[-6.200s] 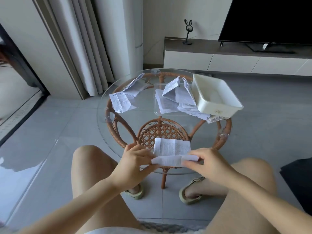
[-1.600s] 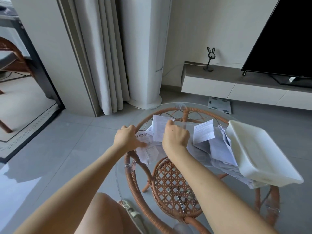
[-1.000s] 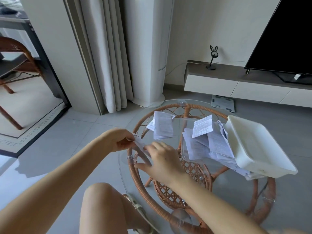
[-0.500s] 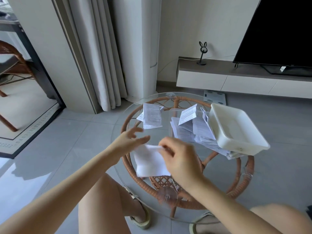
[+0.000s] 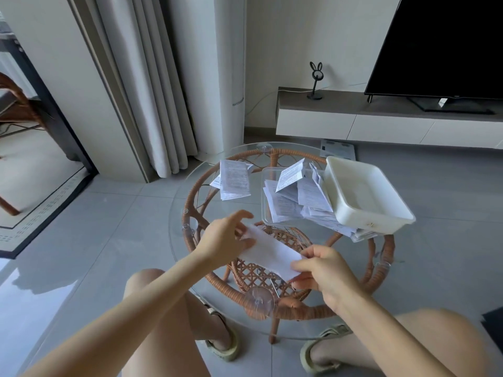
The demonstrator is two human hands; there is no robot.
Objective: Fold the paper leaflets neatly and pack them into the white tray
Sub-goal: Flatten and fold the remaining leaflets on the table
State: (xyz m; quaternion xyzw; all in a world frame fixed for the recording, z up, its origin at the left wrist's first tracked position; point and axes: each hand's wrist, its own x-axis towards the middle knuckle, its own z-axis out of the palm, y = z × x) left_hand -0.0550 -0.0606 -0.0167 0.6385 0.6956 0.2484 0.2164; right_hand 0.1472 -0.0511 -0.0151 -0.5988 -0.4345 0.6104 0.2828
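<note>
Nearest, the right hand (image 5: 324, 270) pinches the right end of a folded leaflet (image 5: 269, 253) above the glass table (image 5: 299, 312); the left hand (image 5: 226, 240) grips its left end, fingers loosely spread. Farther right, the white tray (image 5: 364, 194) rests tilted on loose leaflets (image 5: 288, 202).

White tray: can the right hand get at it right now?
Probably yes: the white tray lies open beyond the right hand, nothing between them, though that hand pinches a leaflet.

Grey tiled floor (image 5: 89, 240); pale curtains (image 5: 152, 85) at upper left; a black television (image 5: 446, 44) on a low white cabinet (image 5: 353, 123) at upper right.
</note>
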